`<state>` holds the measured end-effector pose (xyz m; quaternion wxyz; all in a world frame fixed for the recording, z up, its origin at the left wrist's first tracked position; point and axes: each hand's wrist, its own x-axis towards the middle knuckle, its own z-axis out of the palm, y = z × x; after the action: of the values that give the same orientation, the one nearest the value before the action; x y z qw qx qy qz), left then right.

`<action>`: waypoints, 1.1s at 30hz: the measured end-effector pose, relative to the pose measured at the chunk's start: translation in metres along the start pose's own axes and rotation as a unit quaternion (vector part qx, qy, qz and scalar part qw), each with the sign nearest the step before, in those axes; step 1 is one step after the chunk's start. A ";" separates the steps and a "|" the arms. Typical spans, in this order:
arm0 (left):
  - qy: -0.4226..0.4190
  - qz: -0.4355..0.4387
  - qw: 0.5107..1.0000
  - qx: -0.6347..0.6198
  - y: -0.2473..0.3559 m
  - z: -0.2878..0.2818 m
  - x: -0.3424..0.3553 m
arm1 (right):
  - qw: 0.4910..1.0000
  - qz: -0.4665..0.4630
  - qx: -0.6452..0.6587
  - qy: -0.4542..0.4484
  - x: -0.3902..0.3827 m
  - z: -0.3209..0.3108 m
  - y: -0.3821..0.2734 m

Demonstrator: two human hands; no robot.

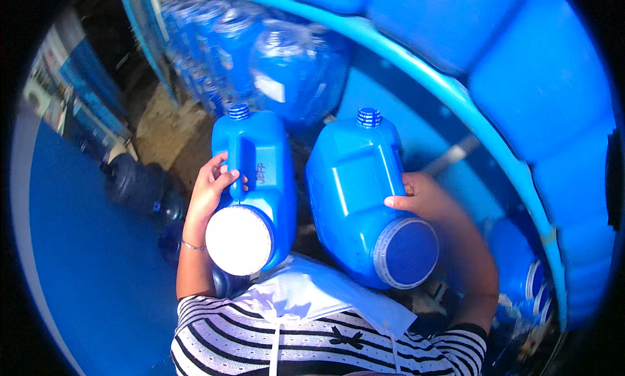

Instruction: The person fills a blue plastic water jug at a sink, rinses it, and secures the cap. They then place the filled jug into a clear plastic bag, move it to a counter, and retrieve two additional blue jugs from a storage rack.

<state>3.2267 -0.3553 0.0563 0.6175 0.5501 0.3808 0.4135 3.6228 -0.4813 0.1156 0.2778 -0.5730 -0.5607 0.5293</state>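
Observation:
Two blue plastic water jugs hang side by side in front of me, one in each hand. My left hand (213, 186) is closed around the handle of the left jug (277, 174), which has a large white round cap and a small ribbed blue cap at its far end. Handwritten marks are on its side. With my right hand (416, 197) I grip the right jug (351, 194) along its right side; most of those fingers and the handle are hidden. Its large cap is blue with a white printed rim, and a small blue cap tops its far end.
Plastic-wrapped round water bottles (286, 70) stand beyond the jugs. A light-blue curved rail (456, 93) runs along the right, with large blue containers (540, 83) behind it. More blue jugs (517, 265) lie at lower right. Dark bottles (133, 181) sit beside a blue panel (84, 246) at left.

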 end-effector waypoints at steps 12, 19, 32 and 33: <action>0.264 0.086 0.956 -0.093 0.001 -0.186 -0.056 | 0.948 -0.089 -0.294 -0.088 0.227 0.145 -0.069; 0.325 0.126 0.932 -0.101 0.012 -0.272 -0.016 | 0.978 -0.120 -0.161 -0.061 0.376 0.225 -0.089; 0.429 0.159 0.886 -0.074 0.042 -0.480 0.171 | 0.970 -0.181 -0.122 -0.107 0.735 0.321 -0.225; 0.440 0.161 0.880 -0.073 0.050 -0.501 0.185 | 0.973 -0.165 -0.118 -0.113 0.759 0.331 -0.244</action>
<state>2.8265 0.0020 0.0508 0.3498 0.3185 0.4883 0.7333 3.0910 0.1910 0.0197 0.2267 -0.4377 -0.7337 0.4676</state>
